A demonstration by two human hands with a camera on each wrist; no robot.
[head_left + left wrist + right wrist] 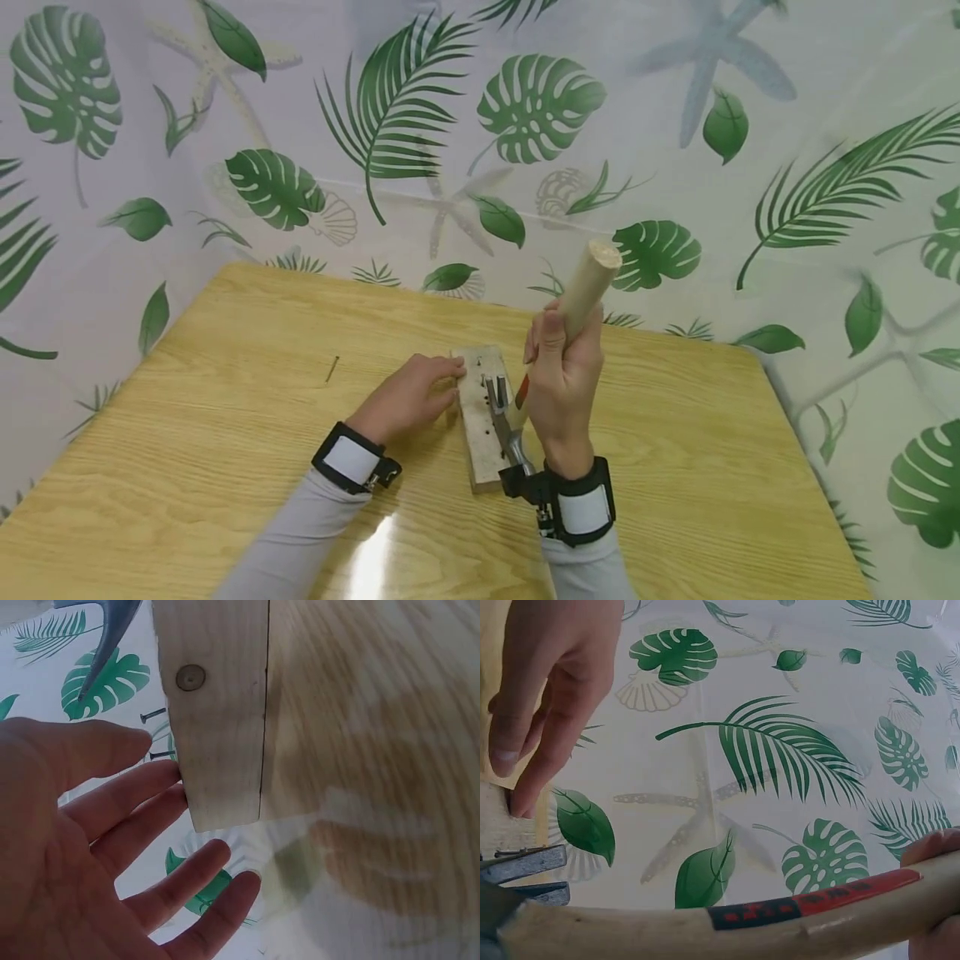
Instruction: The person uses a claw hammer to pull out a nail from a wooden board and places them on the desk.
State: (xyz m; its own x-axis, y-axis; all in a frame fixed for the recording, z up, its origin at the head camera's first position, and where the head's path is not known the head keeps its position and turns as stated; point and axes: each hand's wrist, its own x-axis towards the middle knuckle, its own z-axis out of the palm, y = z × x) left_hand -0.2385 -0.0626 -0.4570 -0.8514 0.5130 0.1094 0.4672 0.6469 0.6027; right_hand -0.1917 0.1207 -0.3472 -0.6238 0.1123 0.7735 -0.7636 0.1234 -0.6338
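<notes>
A claw hammer (588,287) is in my right hand (567,379), fingers wrapped around its pale wooden handle. A red and black label (817,904) marks that handle in the right wrist view. The metal head, claw (529,864) outward, lies close over a narrow wooden block (476,425) on the table. Several nails (154,715) stick out of the block's top. With loosely extended fingers, my left hand (412,392) touches the block's left edge near its far end. On the block's side, the left wrist view shows a round knot (190,677).
One loose nail (332,369) lies on the wood-grain table (247,417), left of my left hand. Behind the table rises a white covering (450,83) printed with green leaves, shells and starfish. Each wrist wears a black strap (352,458) with a camera.
</notes>
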